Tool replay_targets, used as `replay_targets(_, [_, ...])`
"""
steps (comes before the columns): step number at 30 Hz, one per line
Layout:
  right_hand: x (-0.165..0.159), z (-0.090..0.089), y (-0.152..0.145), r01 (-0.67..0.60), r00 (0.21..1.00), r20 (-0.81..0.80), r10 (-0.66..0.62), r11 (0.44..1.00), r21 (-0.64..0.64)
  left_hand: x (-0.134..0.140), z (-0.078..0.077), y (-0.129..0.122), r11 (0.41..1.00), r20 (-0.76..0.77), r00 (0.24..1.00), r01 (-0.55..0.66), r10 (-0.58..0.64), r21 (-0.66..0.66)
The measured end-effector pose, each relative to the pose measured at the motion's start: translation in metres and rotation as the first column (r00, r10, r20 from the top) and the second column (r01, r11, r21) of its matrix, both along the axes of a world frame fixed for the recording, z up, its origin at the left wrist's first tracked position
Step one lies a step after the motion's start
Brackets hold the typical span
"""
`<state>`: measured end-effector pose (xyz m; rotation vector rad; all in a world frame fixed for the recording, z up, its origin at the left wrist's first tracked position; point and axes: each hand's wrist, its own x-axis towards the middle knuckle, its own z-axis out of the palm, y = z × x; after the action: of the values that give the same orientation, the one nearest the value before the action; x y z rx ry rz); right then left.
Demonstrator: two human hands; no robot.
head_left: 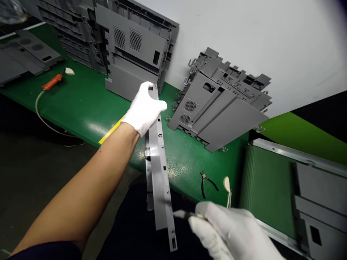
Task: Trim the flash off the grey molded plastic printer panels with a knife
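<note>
My left hand [145, 108], in a white glove, grips the far end of a grey plastic panel [159, 162]. The panel stands on edge, its narrow side with small square slots facing up, and its near end reaches over my lap. In my gloved right hand [230, 231] is a craft knife [184, 214], somewhat blurred. Its blade tip is at the panel's edge near the close end; whether it touches I cannot tell. Black-handled side cutters [207, 183] lie on the green bench [78, 104] beyond the right hand.
Grey panels [135, 43] lean against the wall at the back left, and another stack [214, 101] leans at centre right. An orange-handled tool [52, 82] with a cable lies at left. To the right a green conveyor belt [267, 187] carries a grey panel [325, 195].
</note>
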<state>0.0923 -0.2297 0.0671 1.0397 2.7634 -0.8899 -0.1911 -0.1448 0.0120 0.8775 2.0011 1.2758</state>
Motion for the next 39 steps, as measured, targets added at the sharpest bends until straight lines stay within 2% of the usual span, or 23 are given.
replay_targets(1, [-0.007,-0.003,0.001,0.113,0.993,-0.011,-0.115,0.986,-0.124,-0.001,-0.001,0.001,1.000,0.002,1.000,-0.008,0.008,0.002])
replay_targets(3, [-0.024,-0.012,0.002,0.287,0.954,0.013,-0.301,0.897,-0.335,-0.001,-0.003,0.001,1.000,0.002,1.000,-0.016,0.016,0.013])
replay_targets(5, [-0.040,-0.024,0.004,0.370,0.909,0.016,-0.417,0.788,-0.492,-0.001,-0.002,0.001,1.000,0.004,1.000,-0.016,0.016,0.020])
replay_targets(6, [-0.045,-0.029,0.005,0.371,0.895,0.007,-0.447,0.735,-0.567,-0.001,-0.002,0.001,1.000,0.004,1.000,-0.018,0.018,0.017])
replay_targets(8, [-0.045,-0.033,0.011,0.292,0.918,0.020,-0.397,0.638,-0.713,0.000,0.000,0.000,1.000,0.004,1.000,-0.022,0.022,0.003])
replay_targets(11, [-0.026,-0.027,0.027,0.122,0.991,0.085,-0.101,0.468,-0.875,0.000,0.001,-0.002,0.999,0.011,1.000,-0.029,0.029,-0.018])
replay_targets(12, [-0.018,-0.023,0.034,0.096,0.995,0.082,-0.051,0.441,-0.892,-0.001,0.001,-0.002,0.999,0.014,0.999,-0.030,0.030,-0.017])
replay_targets(13, [-0.013,-0.020,0.041,0.090,0.996,0.071,-0.058,0.454,-0.887,-0.002,0.000,-0.003,1.000,0.016,0.999,-0.029,0.029,-0.011])
replay_targets(14, [-0.009,-0.017,0.047,0.098,0.993,0.049,-0.110,0.502,-0.859,-0.003,-0.001,-0.003,1.000,0.016,1.000,-0.026,0.026,-0.001])
replay_targets(17, [-0.018,-0.012,0.065,0.166,0.961,-0.061,-0.268,0.742,-0.650,-0.009,-0.004,-0.004,0.999,0.009,1.000,-0.003,0.002,0.038])
replay_targets(19, [-0.036,-0.011,0.078,0.180,0.959,-0.112,-0.262,0.863,-0.473,-0.012,-0.004,-0.005,0.998,-0.001,1.000,0.004,-0.004,0.055])
replay_targets(22, [-0.068,-0.010,0.103,0.141,0.977,-0.124,-0.174,0.961,-0.239,-0.017,-0.003,-0.006,0.999,0.020,1.000,0.014,-0.015,0.050])
replay_targets(25, [-0.095,-0.007,0.126,0.068,0.990,-0.119,-0.076,0.995,-0.074,-0.021,-0.001,-0.007,0.999,0.104,0.994,0.027,-0.030,0.031])
replay_targets(28, [-0.116,-0.006,0.141,0.013,0.998,-0.065,-0.010,0.999,0.045,-0.025,0.002,-0.005,0.998,0.180,0.983,0.019,-0.030,0.060])
replay_targets(32, [-0.138,-0.006,0.154,-0.013,1.000,-0.018,0.015,0.995,0.103,-0.034,0.002,-0.001,0.992,0.139,0.990,0.005,-0.023,0.128])
replay_targets(35, [-0.149,-0.005,0.161,-0.017,1.000,0.007,0.016,0.990,0.142,-0.040,-0.001,0.002,0.984,0.082,0.995,0.040,-0.055,0.172])
replay_targets(39, [-0.160,-0.005,0.168,-0.013,0.999,0.049,0.001,0.973,0.229,-0.043,-0.001,0.005,0.983,0.135,0.989,0.029,-0.054,0.179])
